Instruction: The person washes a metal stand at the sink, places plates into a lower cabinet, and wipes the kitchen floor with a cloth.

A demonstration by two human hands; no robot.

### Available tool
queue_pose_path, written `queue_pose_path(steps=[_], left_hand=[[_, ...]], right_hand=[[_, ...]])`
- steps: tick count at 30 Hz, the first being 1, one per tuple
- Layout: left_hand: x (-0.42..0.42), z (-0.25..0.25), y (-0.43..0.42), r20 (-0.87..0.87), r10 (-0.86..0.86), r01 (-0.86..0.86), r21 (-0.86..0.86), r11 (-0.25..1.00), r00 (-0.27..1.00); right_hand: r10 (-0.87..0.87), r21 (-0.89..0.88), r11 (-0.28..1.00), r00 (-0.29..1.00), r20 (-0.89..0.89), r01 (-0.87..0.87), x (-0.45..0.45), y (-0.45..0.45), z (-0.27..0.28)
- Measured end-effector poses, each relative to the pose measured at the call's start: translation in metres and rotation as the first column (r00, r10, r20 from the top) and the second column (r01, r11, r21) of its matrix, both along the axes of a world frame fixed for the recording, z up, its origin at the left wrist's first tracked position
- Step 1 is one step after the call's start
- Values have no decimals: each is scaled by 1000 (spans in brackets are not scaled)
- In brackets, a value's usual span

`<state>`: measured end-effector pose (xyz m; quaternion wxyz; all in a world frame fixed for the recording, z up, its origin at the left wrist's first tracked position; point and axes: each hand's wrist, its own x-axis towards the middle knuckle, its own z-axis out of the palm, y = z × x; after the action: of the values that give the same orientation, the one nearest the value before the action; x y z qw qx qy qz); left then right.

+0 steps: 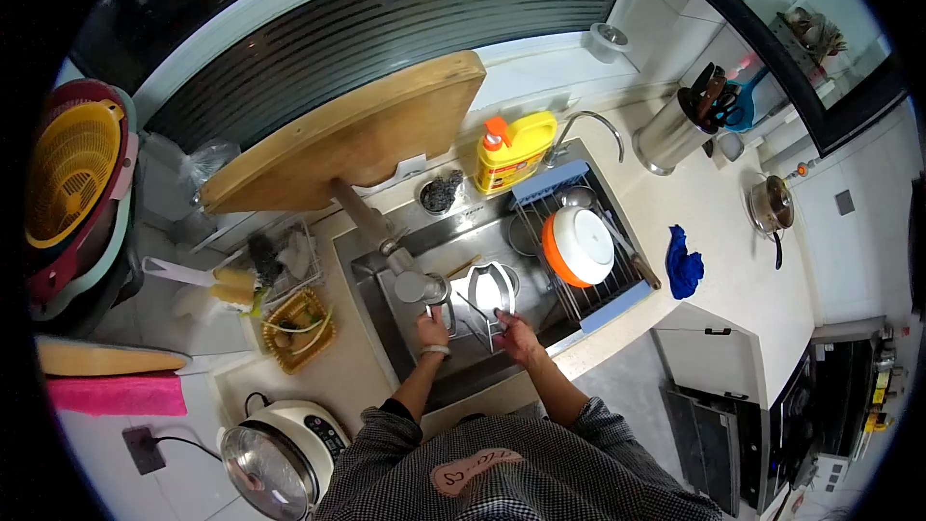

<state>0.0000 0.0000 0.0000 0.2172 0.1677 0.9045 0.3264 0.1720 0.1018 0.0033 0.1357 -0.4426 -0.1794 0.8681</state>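
The camera sits on the person's head, facing forward and steeply down over the checked garment (588, 473), fairly near the left hand (433, 330) and right hand (519, 337). Its wide, round view reaches the window (405, 24) ahead.

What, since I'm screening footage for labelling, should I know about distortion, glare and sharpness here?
Head view: fisheye distortion bows the dark, striped window and leaves black corners; head view: bright reflections mark the clear, round glass lid and the silver, rectangular steel sink; head view: the bare left hand and bare right hand are small, so fine finger detail is hard to judge.
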Motion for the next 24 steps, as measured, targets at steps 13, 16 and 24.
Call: queue_pose_path(steps=[13, 16, 24], left_hand=[[-116, 64, 53, -227, -251, 318, 340, 885, 941], [-117, 62, 50, 112, -317, 270, 312, 911, 942], [-40, 47, 13, 393, -438, 489, -34, 872, 809]], right_hand=[[-199, 45, 979, 980, 26, 198, 0, -1, -23], [-184, 53, 982, 983, 5, 183, 3, 1, -28], [-118, 43, 992, 991, 59, 115, -1, 1, -23]])
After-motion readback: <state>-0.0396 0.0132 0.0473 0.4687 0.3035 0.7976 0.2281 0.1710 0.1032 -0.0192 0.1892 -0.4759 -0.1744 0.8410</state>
